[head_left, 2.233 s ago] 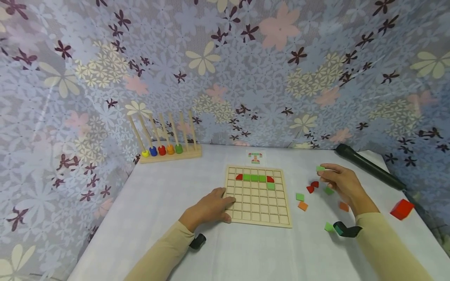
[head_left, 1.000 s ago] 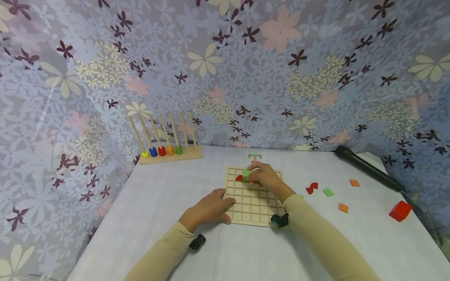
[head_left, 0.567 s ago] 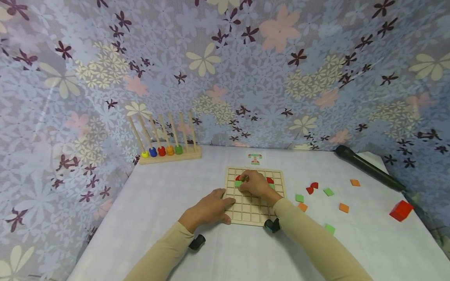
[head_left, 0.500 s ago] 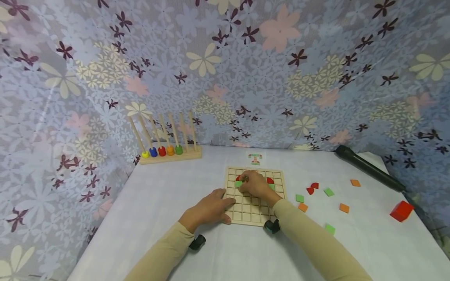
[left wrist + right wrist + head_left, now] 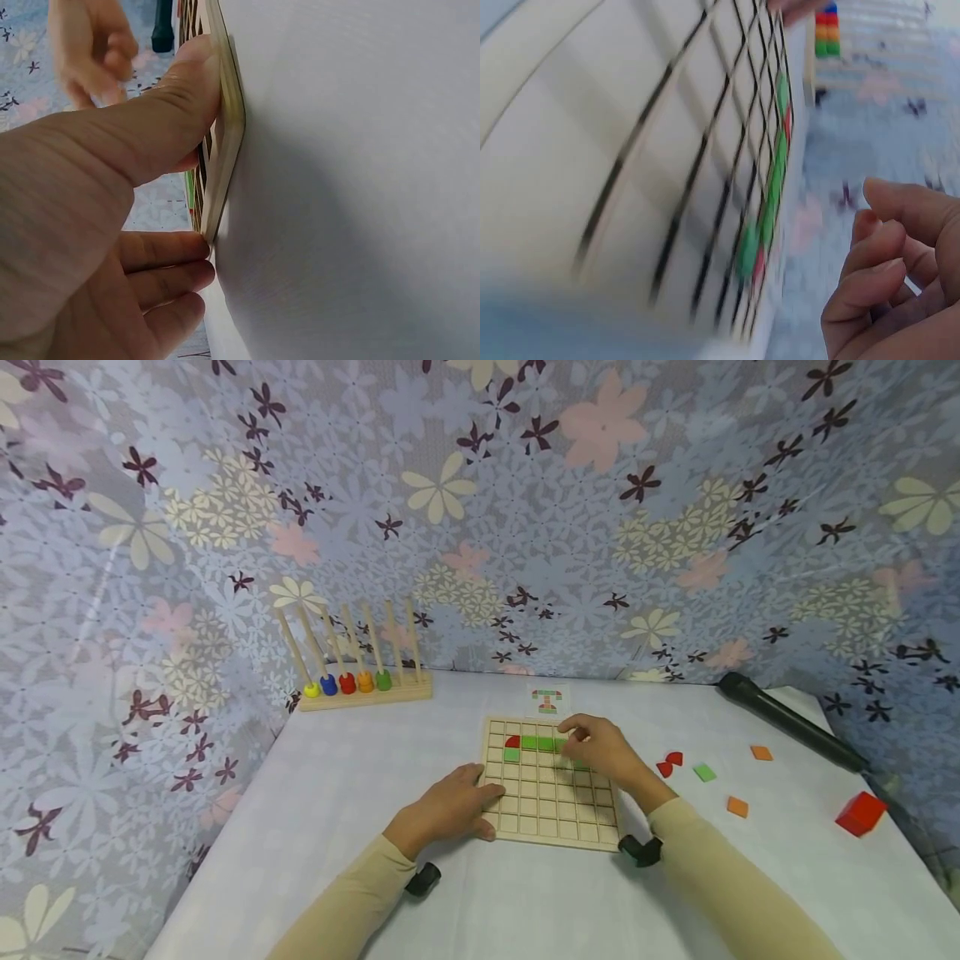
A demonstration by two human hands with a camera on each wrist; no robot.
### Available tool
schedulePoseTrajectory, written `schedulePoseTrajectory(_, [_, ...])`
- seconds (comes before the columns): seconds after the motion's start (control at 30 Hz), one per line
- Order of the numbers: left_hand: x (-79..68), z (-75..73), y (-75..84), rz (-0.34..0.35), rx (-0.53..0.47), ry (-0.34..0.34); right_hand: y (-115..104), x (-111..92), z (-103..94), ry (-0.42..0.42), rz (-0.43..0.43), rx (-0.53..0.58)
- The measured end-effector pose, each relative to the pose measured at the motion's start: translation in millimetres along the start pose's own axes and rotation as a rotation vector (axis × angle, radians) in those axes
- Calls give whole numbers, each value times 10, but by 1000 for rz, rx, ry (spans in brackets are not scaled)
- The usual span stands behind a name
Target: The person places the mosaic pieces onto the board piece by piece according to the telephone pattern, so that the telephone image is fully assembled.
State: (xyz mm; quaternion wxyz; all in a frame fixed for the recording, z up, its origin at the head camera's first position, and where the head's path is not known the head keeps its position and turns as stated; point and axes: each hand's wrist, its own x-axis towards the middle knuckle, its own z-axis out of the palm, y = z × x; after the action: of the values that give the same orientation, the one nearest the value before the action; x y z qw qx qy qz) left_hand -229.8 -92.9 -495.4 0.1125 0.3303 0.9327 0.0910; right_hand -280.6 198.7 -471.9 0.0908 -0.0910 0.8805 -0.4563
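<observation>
one board (image 5: 536, 810), two loose red pieces (image 5: 665, 770), seven pegs (image 5: 414, 642)

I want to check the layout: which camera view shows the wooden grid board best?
The head view: the wooden grid board shows from above, only partly covered by the left hand and right hand. The left wrist view has it almost edge-on, partly hidden; the right wrist view has it close, slanted and blurred.

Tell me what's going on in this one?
A person's left hand rests on the left edge of a wooden board, while the right hand hovers over its far right part, holding nothing visible. Green and red tiles sit toward the board's far side. A small patterned card lies beyond; loose tiles lie to the right.
</observation>
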Motion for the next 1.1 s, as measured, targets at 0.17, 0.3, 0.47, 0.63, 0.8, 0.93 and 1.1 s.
schedulePoseTrajectory(0.17, [-4, 1, 7, -7, 10, 3, 192, -310, -518, 56, 34, -25])
schedulePoseTrajectory(0.3, [-11, -16, 23, -6, 3, -2, 401, -562, -965, 138, 83, -52])
schedulePoseTrajectory(0.47, [-14, -31, 30, -10, -7, -6, 702, -805, -1476, 288, 139, -74])
schedulePoseTrajectory(0.63, [-11, -28, 25, -19, -20, -12, 1012, -971, -1858, 365, 207, -26])
schedulePoseTrajectory(0.8, [-18, -26, 22, -7, -17, -14, 1285, -1049, -2081, 424, 324, 89])
schedulePoseTrajectory(0.93, [-18, -19, 27, -3, -17, -12, 1452, -1055, -2156, 440, 394, 171])
schedulePoseTrajectory(1.1, [-26, -32, 41, -24, -32, -20, 1632, -985, -2165, 382, 453, 139])
